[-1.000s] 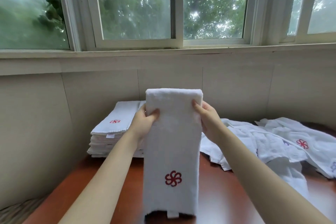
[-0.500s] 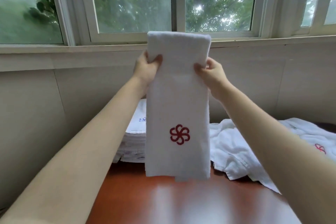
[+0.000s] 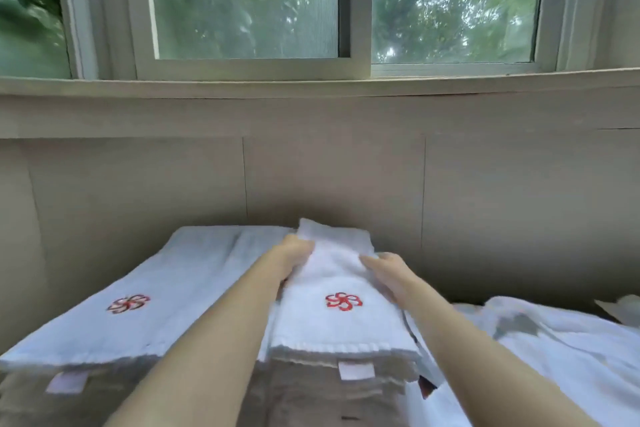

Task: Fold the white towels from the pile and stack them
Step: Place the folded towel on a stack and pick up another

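A folded white towel (image 3: 341, 295) with a red flower emblem lies on top of the right stack of folded towels (image 3: 332, 374). My left hand (image 3: 294, 253) grips its far left edge. At the far right edge, my right hand (image 3: 388, 269) holds it with fingers curled over the cloth. Beside it on the left stands a second stack of folded towels (image 3: 131, 308), its top towel showing a red emblem. The loose pile of unfolded white towels (image 3: 554, 350) lies to the right.
Both stacks sit against a beige wall panel (image 3: 332, 177) under a window sill (image 3: 311, 87). Small white labels hang from the stacks' near edges. A sliver of the dark table shows between the right stack and the pile.
The towel was held up hanging in front of the window; it now lies flat on the right stack. Both hands came down and forward with it, and the view moved closer.
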Available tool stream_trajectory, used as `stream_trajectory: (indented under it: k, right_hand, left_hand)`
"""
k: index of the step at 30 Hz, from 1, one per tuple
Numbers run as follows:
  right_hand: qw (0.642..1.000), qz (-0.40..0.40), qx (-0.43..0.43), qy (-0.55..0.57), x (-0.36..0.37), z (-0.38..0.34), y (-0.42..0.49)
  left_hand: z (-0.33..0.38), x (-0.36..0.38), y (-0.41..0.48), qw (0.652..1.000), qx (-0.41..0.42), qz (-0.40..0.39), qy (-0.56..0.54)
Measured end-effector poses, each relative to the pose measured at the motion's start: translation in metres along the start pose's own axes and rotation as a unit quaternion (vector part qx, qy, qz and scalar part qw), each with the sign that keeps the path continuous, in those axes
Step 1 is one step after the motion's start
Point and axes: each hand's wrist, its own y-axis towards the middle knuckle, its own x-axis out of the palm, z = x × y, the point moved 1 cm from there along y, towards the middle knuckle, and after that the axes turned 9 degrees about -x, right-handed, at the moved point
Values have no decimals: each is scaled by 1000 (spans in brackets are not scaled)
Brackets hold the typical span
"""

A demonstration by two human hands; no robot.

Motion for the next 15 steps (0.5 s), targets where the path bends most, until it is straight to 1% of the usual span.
stream_trajectory:
  k: [2,5,6,8,10,11,12,14,15]
  right_hand:
    - [999,1,-6,44,-5,25,7]
    - [997,-2,-6,81,-12,34,16]
    - [997,-1,-13,76,-14,31,17]
    - [995,-12,-55,88,-14,24,19]
    - [990,-7,-77,114,-12,19,20]
    - [991,0,-77,106,-10,19,21]
    - [994,6,-71,78,-7,20,20]
    - [999,19,-47,18,-1,24,17]
    - [999,31,-29,6,1,26,15]
  left_hand:
    - [-15,13,18,1000,8,-14,8]
    - [-11,14,27,998,53,-16,3]
    - [-9,13,28,997,63,-33,-23]
    - [-8,8,26,988,76,-75,-109]
    - [-8,5,26,979,87,-83,-165]
    - [-9,6,26,980,87,-79,-159]
    - [-9,8,26,986,82,-68,-126]
    - [-9,14,25,997,70,-24,-3]
    - [-9,17,23,997,62,-2,48]
